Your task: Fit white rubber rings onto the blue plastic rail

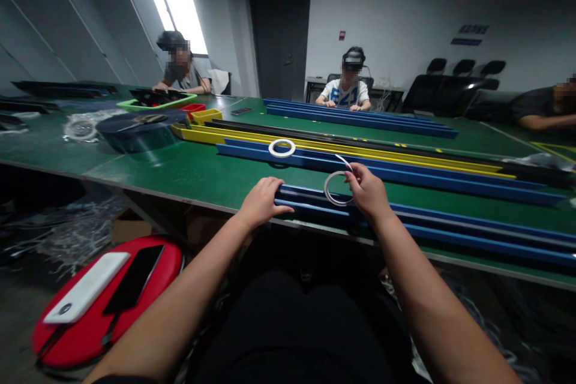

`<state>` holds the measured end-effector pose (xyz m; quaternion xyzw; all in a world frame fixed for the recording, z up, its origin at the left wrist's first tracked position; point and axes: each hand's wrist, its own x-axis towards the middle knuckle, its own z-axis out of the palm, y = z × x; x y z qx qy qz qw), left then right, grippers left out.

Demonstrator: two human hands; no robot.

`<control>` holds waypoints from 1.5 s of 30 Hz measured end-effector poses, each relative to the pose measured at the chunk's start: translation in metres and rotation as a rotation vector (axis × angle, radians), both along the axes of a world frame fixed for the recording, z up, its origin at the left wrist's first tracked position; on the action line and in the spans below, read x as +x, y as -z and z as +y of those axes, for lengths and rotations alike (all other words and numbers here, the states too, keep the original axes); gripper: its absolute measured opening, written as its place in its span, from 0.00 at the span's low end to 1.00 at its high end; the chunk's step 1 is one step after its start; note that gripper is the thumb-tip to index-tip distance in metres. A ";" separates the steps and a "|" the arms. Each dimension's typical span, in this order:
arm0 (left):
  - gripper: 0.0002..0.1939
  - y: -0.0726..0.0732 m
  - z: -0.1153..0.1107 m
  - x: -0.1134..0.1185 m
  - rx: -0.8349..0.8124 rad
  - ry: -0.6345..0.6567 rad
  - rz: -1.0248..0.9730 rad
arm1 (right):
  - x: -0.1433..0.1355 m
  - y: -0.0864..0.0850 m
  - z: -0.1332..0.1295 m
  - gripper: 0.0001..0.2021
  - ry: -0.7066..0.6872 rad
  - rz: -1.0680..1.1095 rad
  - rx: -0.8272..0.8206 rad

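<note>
My left hand (265,204) grips the left end of a long blue channel profile (432,222), its fingers over the far edge and the thumb along the near side. The profile lies along the table's near edge and runs off to the right. Pinched in my right hand (366,192) is a thin roll of white tape (327,195), held just above that profile. A short loose tape end (342,161) sticks up to the left of my fingers. A second tape roll (282,148) rests on another blue profile (396,172) behind.
Yellow profiles (351,150) and more blue profiles (360,118) lie farther back on the green table (198,171). A big dark blue coil (139,135) stands left. Two phone-like devices lie on a red stool (153,300) below. Several people sit around the table.
</note>
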<state>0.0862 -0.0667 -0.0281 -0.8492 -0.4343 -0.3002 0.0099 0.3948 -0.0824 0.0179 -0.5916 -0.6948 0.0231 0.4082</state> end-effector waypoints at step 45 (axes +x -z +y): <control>0.33 0.026 -0.043 -0.022 0.113 0.032 -0.197 | -0.022 0.030 -0.071 0.19 0.179 -0.317 0.211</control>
